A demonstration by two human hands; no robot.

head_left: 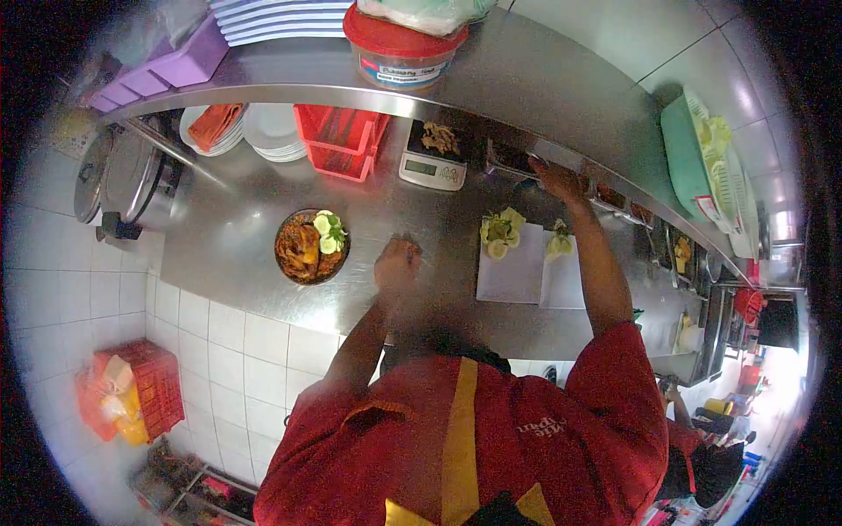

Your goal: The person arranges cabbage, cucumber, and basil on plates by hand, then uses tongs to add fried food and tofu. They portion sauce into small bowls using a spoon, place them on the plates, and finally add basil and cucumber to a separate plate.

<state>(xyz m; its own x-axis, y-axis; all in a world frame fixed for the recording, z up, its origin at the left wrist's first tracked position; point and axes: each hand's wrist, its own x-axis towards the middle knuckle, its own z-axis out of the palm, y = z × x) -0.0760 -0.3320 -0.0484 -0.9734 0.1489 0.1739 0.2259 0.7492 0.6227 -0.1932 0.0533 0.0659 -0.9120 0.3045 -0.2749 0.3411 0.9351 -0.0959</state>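
My left hand (398, 263) is over the steel counter with its fingers curled in, and whether it holds anything is too blurred to tell. To its left sits a dark round dish (298, 249) of brown food topped with cucumber slices and greens. My right hand (554, 179) reaches to the row of metal containers (517, 160) under the shelf; its fingertips are hard to make out. Between my arms lie two white paper sheets (510, 272), each with lettuce and cucumber (502, 233) at its top. A scale (432, 171) with brown food on it stands behind.
Stacked white plates (275, 133) and red baskets (337, 140) line the counter's back. A shelf (491, 74) carries a red-lidded tub (403, 48) and a green basket (688, 167). A large pot (136, 180) stands left. Another person (693, 456) is at lower right.
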